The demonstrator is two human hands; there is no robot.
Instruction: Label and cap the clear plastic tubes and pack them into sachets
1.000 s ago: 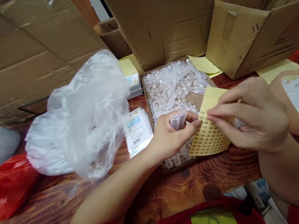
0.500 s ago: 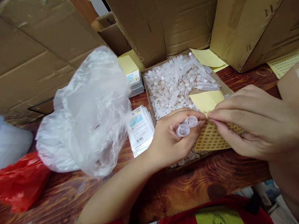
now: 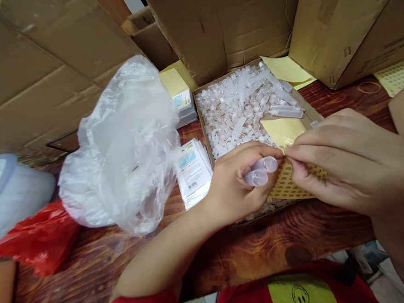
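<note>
yellow sheet (image 3: 285, 128), upper part bare, rows of stickers (image 3: 294, 182) left — left hand (image 3: 237, 181) wrapped round two tubes (image 3: 270, 164), right hand's (image 3: 358, 159) grip pressed together at sheet.

from my end i have one camera, worn on the person's head, facing forward and down across the wooden table (image 3: 297, 232). it sits close: the left hand (image 3: 237, 181) and right hand (image 3: 355, 164) loom large right of centre, the red shirt (image 3: 243, 298) cuts in at my bottom edge, and cardboard (image 3: 255, 23) walls off the far side up top.
</note>
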